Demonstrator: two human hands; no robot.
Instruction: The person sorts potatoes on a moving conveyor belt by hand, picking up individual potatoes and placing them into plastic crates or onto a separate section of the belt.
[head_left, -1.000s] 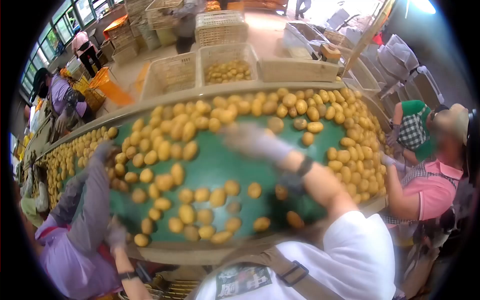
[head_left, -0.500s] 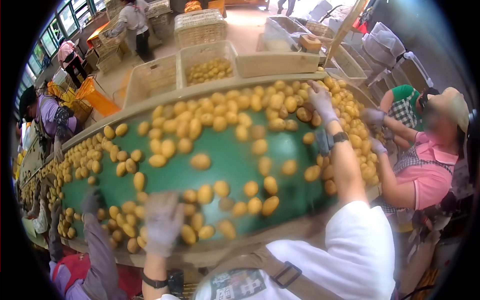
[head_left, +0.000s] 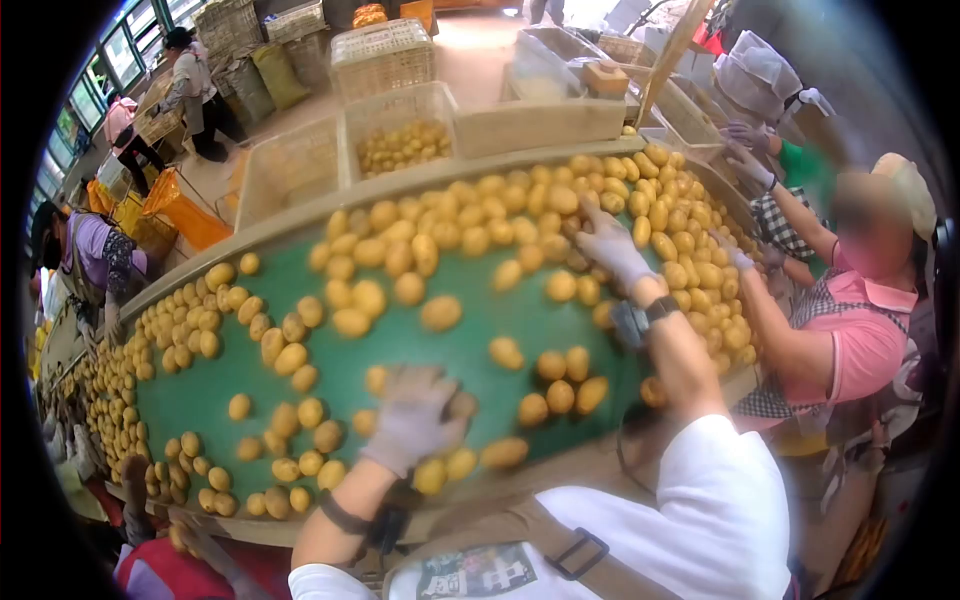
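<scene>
Many yellow potatoes (head_left: 440, 313) lie on a green belt (head_left: 450, 345). My left hand (head_left: 412, 418), in a pale glove, is palm down low over the near side of the belt. Motion smears its fingers, and a dark potato (head_left: 462, 405) is right beside them. Farther across, my gloved right hand (head_left: 612, 248) reaches in with fingers stretched out at the edge of the potato pile (head_left: 560, 200). Its fingertips are close to several potatoes; contact is hard to make out.
A crate of potatoes (head_left: 405, 145) stands beyond the far rim, with a pale crate (head_left: 290, 175) beside it. A person in a pink shirt (head_left: 850, 335) works at the right with gloved hands over the pile. Another person in purple (head_left: 100, 245) stands at the far left.
My left hand has moved right and inward over the belt. My right hand has come down and left from the far pile. The potatoes have shifted on the belt.
</scene>
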